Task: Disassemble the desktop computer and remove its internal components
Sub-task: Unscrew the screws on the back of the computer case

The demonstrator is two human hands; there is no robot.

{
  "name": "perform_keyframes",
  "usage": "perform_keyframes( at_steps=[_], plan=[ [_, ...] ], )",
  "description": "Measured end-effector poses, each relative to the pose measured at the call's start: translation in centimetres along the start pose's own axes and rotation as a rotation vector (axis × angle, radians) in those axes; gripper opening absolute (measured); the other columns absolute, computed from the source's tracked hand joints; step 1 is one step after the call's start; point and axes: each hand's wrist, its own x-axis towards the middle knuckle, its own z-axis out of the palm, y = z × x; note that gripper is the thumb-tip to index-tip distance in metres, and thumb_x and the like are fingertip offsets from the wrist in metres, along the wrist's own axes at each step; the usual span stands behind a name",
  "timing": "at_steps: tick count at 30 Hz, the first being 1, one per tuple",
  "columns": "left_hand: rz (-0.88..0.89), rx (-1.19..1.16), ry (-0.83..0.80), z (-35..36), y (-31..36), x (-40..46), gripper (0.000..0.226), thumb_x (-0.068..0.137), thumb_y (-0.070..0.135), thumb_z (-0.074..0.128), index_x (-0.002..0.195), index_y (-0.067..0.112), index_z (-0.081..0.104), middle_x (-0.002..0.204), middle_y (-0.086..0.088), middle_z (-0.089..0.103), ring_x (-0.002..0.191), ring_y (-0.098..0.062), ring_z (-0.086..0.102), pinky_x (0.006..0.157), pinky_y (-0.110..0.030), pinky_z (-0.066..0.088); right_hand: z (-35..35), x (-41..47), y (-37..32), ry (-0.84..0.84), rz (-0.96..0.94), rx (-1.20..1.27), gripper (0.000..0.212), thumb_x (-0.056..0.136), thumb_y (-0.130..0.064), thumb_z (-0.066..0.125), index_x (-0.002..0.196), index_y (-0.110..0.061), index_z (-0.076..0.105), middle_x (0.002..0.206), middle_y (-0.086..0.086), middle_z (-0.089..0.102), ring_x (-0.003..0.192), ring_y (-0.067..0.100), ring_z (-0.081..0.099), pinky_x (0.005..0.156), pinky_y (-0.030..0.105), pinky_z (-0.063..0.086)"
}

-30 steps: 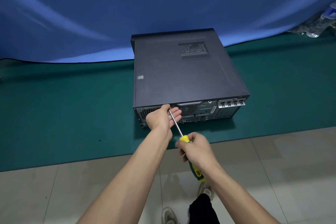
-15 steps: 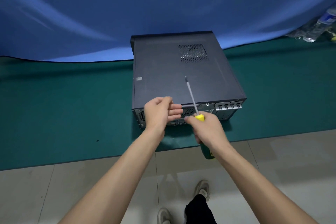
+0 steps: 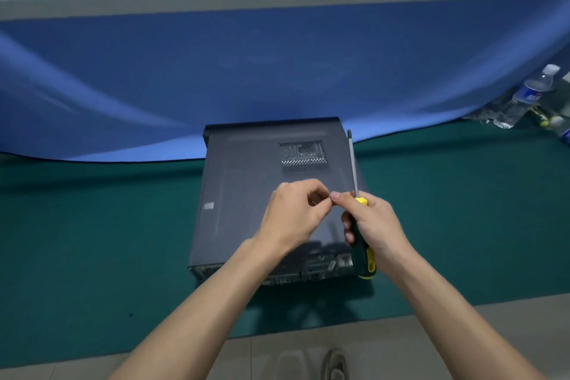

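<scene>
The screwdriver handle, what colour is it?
Dark green with yellow ends, on the screwdriver handle in the right hand; head view.

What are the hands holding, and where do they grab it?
The right hand grips the screwdriver by its green and yellow handle. The left hand has curled fingers meeting the right fingertips; anything pinched there is too small to tell.

Both forearms reach forward, hands meeting mid-frame. Left hand (image 3: 294,210) fingers curled, fingertips pinched together; what they pinch is too small to tell. Right hand (image 3: 374,225) grips screwdriver (image 3: 361,241) handle, thumb and forefinger touching left fingertips.
</scene>
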Motion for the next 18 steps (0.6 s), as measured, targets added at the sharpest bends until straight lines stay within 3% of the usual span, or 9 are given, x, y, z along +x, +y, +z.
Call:
perform_keyframes(
  at_steps=[12, 15, 18],
  plan=[
    [0.039, 0.241, -0.141, 8.0, 1.0, 9.8, 0.01, 0.085, 0.029, 0.065, 0.087, 0.021, 0.072, 0.079, 0.005, 0.072, 0.074, -0.012, 0.064, 0.071, -0.031, 0.051, -8.3, 11.4, -0.1, -0.026, 0.117, -0.038, 0.024, 0.085, -0.013, 0.064, 0.062, -0.012, 0.057, 0.045, -0.001, 0.048, 0.034, 0.013, 0.037, 0.037, 0.019, 0.031],
    [-0.043, 0.32, -0.132, 10.0, 0.3, 11.5, 0.016, 0.086, 0.034, 0.058, 0.086, 0.022, 0.068, 0.082, 0.006, 0.071, 0.079, -0.016, 0.064, 0.07, -0.029, 0.048, -10.0, 13.7, 1.0, 0.041, 0.136, -0.057, 0.023, 0.084, -0.011, 0.064, 0.062, -0.011, 0.055, 0.045, 0.0, 0.047, 0.034, 0.012, 0.037, 0.036, 0.018, 0.032],
    [-0.206, 0.494, -0.016, 11.3, -1.3, 13.2, 0.02, 0.088, 0.034, 0.048, 0.083, 0.019, 0.061, 0.084, 0.0, 0.07, 0.085, -0.027, 0.061, 0.068, -0.031, 0.041, -11.6, 16.3, 3.0, 0.12, 0.152, -0.128, 0.024, 0.083, -0.013, 0.065, 0.061, -0.012, 0.056, 0.046, -0.002, 0.047, 0.038, 0.013, 0.04, 0.04, 0.02, 0.033]
  ],
)
